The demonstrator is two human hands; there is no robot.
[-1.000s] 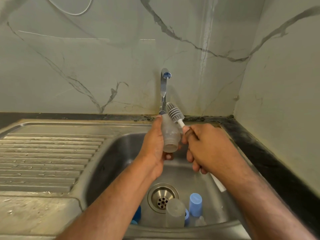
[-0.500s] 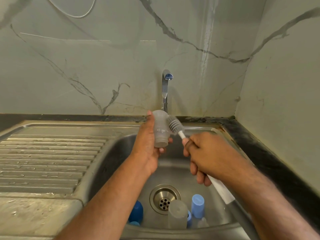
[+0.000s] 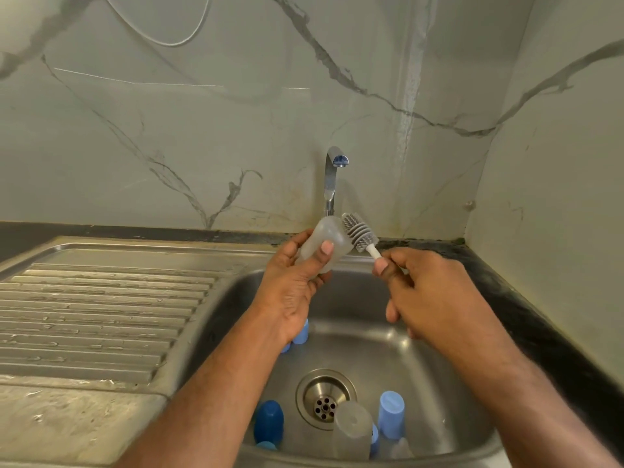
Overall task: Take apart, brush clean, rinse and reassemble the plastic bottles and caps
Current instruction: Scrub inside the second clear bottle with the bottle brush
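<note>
translucent bottle (image 3: 323,244) gripped by left hand (image 3: 293,285); right hand (image 3: 429,298) grips brush (image 3: 358,235).

The bottle (image 3: 322,246) in the left hand's (image 3: 290,288) grip was frosted, milky clear. Just right of it, the brush (image 3: 358,233) had grey bristles on a white stem. Below the grip lay a dark blue cap (image 3: 269,422) and a pale blue cap (image 3: 391,414) in the steel-grey sink (image 3: 439,383); behind, the wall (image 3: 202,130) was pale with grey veining.

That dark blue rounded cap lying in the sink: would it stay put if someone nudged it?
Probably not. The dark blue cap looks domed and smooth, so it would likely roll or slide. The steel sink slopes toward the drain, so it may drift there. It looks small and light.
</note>
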